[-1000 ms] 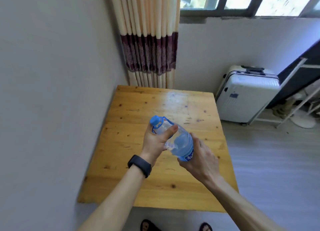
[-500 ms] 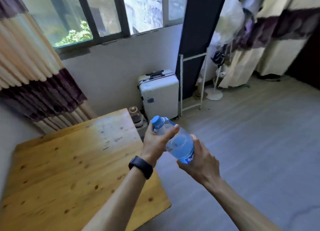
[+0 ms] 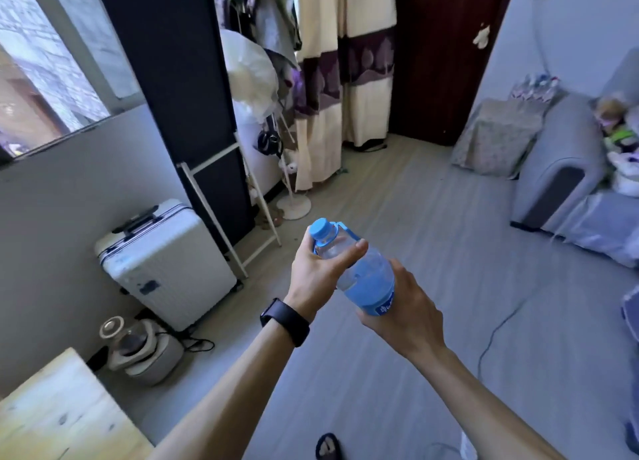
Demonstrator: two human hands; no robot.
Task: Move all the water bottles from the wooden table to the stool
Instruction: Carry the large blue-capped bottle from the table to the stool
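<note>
A clear plastic water bottle with a blue cap (image 3: 366,276) is held in both hands above the grey floor (image 3: 449,252).
Its neck end is gripped by the left hand (image 3: 316,273), its base by the curled fingers of the right hand (image 3: 404,309), the cap tilted far-left. A corner of the light wooden counter (image 3: 52,421) is seen at near left, well apart.

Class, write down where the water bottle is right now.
Head view, near centre: the water bottle is held tilted above the floor, left hand gripping near its top, right hand at its base, wooden table at lower left.
</note>
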